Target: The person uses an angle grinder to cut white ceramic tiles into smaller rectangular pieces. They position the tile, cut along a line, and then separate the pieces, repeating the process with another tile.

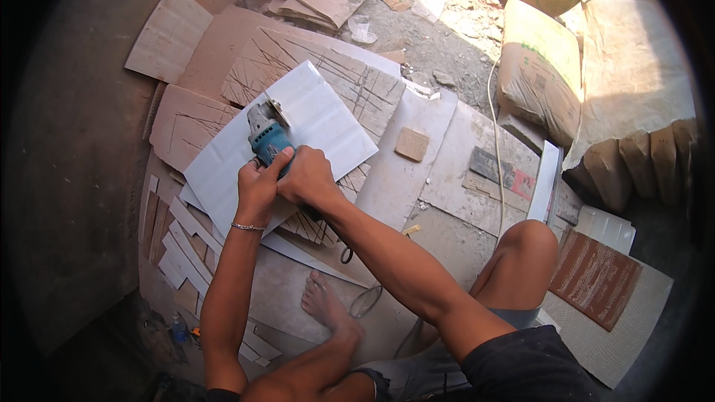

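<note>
I grip a teal angle grinder (267, 134) with both hands over a large white tile (335, 112). My left hand (255, 186) is closed round its left side, a chain bracelet on that wrist, and my right hand (305, 177) is wrapped round the body just to the right. The cutting disc (277, 110) stands on edge at the tile's upper part; whether it touches the surface I cannot tell. Beneath the tile lie boards (376, 100) scored with many dark cut lines.
Narrow offcuts (186, 246) lie at lower left, my bare foot (320, 298) nearby. Rubble (447, 18) covers the back. Filled sacks (540, 67) stand at right, a pale cord (491, 97) running beside them. A brown tile (594, 279) and a small square piece (412, 144) also lie around.
</note>
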A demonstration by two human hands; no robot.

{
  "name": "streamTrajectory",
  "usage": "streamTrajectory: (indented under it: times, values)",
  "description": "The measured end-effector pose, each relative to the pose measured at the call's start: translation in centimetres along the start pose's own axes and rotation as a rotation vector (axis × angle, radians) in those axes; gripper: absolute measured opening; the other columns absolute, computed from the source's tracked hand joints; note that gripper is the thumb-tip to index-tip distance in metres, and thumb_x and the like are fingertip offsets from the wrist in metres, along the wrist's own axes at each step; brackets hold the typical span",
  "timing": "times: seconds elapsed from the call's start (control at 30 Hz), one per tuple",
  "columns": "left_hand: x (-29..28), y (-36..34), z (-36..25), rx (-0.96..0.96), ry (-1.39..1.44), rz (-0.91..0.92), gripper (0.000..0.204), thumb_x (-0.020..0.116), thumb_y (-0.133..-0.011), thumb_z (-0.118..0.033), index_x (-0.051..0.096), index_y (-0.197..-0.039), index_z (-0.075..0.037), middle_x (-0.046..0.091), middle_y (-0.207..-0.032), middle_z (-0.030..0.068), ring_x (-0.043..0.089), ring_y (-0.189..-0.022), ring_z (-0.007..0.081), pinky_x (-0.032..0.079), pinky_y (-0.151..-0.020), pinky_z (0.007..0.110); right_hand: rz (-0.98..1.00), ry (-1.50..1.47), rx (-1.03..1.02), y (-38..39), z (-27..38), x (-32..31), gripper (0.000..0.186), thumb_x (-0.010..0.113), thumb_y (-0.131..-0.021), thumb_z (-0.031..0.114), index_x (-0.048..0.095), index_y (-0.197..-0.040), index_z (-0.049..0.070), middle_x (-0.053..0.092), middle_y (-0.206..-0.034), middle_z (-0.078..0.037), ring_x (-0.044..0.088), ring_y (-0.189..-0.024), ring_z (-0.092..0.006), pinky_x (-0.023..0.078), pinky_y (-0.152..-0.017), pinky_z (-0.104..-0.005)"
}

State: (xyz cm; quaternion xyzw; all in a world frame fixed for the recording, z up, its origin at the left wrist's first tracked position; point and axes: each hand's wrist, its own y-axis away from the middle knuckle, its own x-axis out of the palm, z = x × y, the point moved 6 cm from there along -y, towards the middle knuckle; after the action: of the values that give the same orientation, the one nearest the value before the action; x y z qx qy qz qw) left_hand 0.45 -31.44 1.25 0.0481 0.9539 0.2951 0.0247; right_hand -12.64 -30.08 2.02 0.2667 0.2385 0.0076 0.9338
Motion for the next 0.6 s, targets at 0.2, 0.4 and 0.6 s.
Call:
streamTrajectory:
  times: [0.2,0.4,0.6]
  values:
    - [0.43,0.63,-0.46,0.0,-0.003,-0.015,0.047,0.085,-0.093,-0.033,0.067,-0.113,0.005,0.072,-0.104,0.0068,0.068,-0.089,0.0115,0.055,-0.079,0.027,0.003,0.004,0.013,0.06,-0.24,-0.03,0.043,0.079,-0.073,0.019,0.067,-0.098,-0.015,0.071,-0.101,-0.036,0.073,-0.1,-0.0492,0.061,-0.086,-0.0493]
    - [0.43,0.75,-0.26,0.003,-0.003,-0.014,0.045,0.084,-0.093,-0.032,0.067,-0.113,0.005,0.073,-0.104,0.0069,0.068,-0.089,0.0116,0.055,-0.079,0.027,0.006,-0.005,-0.003,0.23,-0.39,-0.03,0.042,0.079,-0.072,0.017,0.066,-0.097,-0.015,0.071,-0.1,-0.036,0.073,-0.099,-0.05,0.061,-0.085,-0.0491]
    - [0.41,0.82,0.04,-0.001,-0.003,-0.03,0.043,0.085,-0.092,-0.028,0.067,-0.113,0.005,0.073,-0.103,0.0077,0.068,-0.088,0.0114,0.055,-0.078,0.027,0.013,-0.008,-0.006,0.5,-0.59,-0.11,0.044,0.079,-0.072,0.018,0.066,-0.098,-0.015,0.071,-0.1,-0.037,0.073,-0.099,-0.0505,0.061,-0.085,-0.0494]
